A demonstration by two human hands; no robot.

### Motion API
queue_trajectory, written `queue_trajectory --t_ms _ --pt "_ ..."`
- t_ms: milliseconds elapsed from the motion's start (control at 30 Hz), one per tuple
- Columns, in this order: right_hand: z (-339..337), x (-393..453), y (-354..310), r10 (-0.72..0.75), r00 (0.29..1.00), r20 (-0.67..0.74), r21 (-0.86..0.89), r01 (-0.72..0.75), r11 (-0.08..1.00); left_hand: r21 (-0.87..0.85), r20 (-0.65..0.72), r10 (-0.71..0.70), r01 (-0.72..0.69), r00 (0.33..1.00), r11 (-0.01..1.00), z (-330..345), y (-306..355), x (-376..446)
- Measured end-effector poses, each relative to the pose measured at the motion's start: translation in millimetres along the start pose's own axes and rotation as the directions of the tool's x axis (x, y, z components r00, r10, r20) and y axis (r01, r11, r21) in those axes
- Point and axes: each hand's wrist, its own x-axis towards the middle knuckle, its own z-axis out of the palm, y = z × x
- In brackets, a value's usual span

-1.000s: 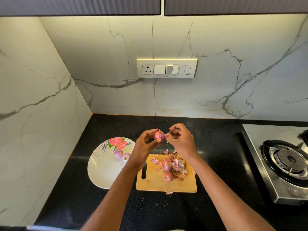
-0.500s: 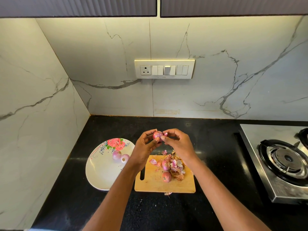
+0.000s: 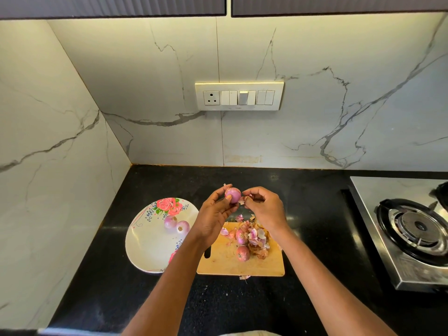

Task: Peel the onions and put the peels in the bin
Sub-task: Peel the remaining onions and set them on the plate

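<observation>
Two hands peel a small onion above a chopping board

Two bare hands work over a black surface [image 3: 242, 306] in a kitchen corner. Everything below is placed relative to the wooden chopping board [image 3: 225, 265], which lies on that surface at the centre.

Right of the board, well apart, sits a steel gas stove [image 3: 409, 238]. Just left of the board, its rim close to the board's edge, is a flowered plate [image 3: 148, 246] holding two peeled onions [image 3: 177, 224].

On the board's far half lie two more onions [image 3: 242, 246] beside a pile of peels [image 3: 259, 241]. A stray scrap of peel [image 3: 244, 277] rests on the surface at the board's near edge.

Above the board's far edge, the left hand [image 3: 213, 219] grips the onion being peeled [image 3: 232, 195] between thumb and fingertips. The right hand [image 3: 264, 207] is just beside it, fingers curled, pinching a flake of skin [image 3: 242, 201] at the onion's right side.

The onion lies directly left of the right hand's fingertips, touching distance. Its long axis cannot be told; it looks nearly round. The next pull likely runs rightward, away from the holding hand. No bin is in view.
</observation>
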Motion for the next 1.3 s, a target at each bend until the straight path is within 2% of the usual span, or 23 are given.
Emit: queue_trajectory --t_ms 167,300,400,500,633,700,767,833,933,1033,1300 --pt "-2.5 -0.5 -1.4 -0.113 0.992 0.061 -0.133 0.121 0.984 0.184 -0.056 0.048 -0.037 0.997 0.982 4.2 -1.9 5.1" --pt "-7.4 2.2 -5.3 -0.156 0.984 0.082 -0.198 0.170 0.965 0.184 -0.056 0.049 -0.038 0.997 0.982 2.2 -0.4 4.7" --pt "-11.8 5.6 -2.0 -0.184 0.979 0.087 -0.322 0.202 0.925 0.179 -0.051 0.071 -0.061 0.996 0.982 -4.2 4.2 5.0" --pt "-15.3 4.2 9.3 -0.137 0.985 0.106 -0.349 0.166 0.922 0.175 -0.043 0.071 -0.062 0.997 0.983 -8.1 5.2 4.2" --pt "-11.2 2.2 19.9 -0.001 0.961 0.276 -0.463 0.134 0.876 0.279 -0.076 0.129 -0.103 0.989 0.955 -13.8 1.5 7.2" --pt "-9.1 1.5 22.9 0.032 0.956 0.293 -0.513 0.129 0.848 0.314 -0.062 0.147 -0.120 0.987 0.942 -14.8 -0.7 7.7" --pt "-10.7 1.4 18.8 -0.046 0.975 0.217 -0.461 0.144 0.876 0.341 -0.042 0.157 -0.134 0.987 0.930 -14.5 -2.6 7.2" --pt "-12.7 2.5 5.0 -0.158 0.980 0.125 -0.321 0.191 0.928 0.368 -0.025 0.165 -0.145 0.986 0.918 -14.9 -2.1 6.8" --pt "-10.9 7.3 -18.1 -0.246 0.960 0.132 -0.173 0.267 0.948 0.387 -0.002 0.175 -0.161 0.985 0.908 -17.4 0.6 6.4" --pt "-9.4 8.7 -22.1 -0.309 0.936 0.170 -0.211 0.341 0.916 0.407 0.011 0.179 -0.168 0.984 0.898 -15.1 -1.5 5.4" --pt "-8.8 9.5 -20.5 -0.325 0.936 0.136 -0.240 0.349 0.906 0.438 0.012 0.186 -0.172 0.983 0.882 -16.4 -0.1 7.1"
